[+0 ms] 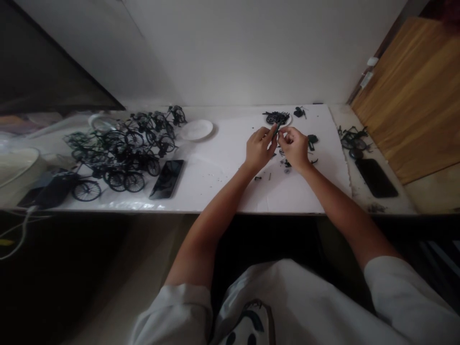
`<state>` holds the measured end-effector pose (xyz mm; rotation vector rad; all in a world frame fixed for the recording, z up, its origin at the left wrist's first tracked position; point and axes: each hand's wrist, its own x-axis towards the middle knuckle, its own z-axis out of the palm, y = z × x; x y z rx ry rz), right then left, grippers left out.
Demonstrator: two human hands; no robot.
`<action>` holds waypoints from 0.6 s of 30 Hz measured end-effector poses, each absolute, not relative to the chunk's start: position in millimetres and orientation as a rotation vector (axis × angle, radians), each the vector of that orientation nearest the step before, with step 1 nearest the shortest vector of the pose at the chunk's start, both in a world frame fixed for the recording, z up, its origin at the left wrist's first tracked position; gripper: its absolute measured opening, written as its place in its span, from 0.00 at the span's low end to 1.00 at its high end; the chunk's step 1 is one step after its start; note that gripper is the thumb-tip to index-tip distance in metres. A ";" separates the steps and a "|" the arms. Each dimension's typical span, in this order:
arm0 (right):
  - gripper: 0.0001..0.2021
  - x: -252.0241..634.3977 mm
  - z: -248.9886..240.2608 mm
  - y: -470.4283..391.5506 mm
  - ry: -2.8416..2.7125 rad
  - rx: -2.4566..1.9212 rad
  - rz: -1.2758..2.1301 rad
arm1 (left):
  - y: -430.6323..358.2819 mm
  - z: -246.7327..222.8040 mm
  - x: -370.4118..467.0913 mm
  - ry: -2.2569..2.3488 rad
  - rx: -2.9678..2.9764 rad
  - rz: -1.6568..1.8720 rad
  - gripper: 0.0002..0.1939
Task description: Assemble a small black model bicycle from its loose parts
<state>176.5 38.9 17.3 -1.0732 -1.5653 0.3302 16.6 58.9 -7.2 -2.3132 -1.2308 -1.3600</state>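
My left hand [258, 147] is closed, pinching a slim dark part [276, 130] that points up and away from me. Close against it, my right hand [295, 148] is closed too, its thumb and fingertips pressed together at the part's right side; whatever they grip is too small to make out. Under and around both hands lie small dark pieces [286, 164], partly hidden by the right hand. Just beyond the fingers, a heap of black miniature bicycle parts [277, 118] rests on a small white dish. A short screw-like piece [258, 178] lies nearer to me.
Many assembled miniature bicycles [122, 153] crowd the table's left side. Beside them are a phone [167, 179] and a white plate [197, 130]. At right, another dark phone [376, 178] lies near more bicycle parts [354, 139] and a wooden board [413, 96]. A wall stands behind the table.
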 end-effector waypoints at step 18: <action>0.16 177.4 20.4 37.4 -1.593 -1.061 0.246 | 56.1 -5.1 18.9 -1.300 -2.285 -1.388 0.28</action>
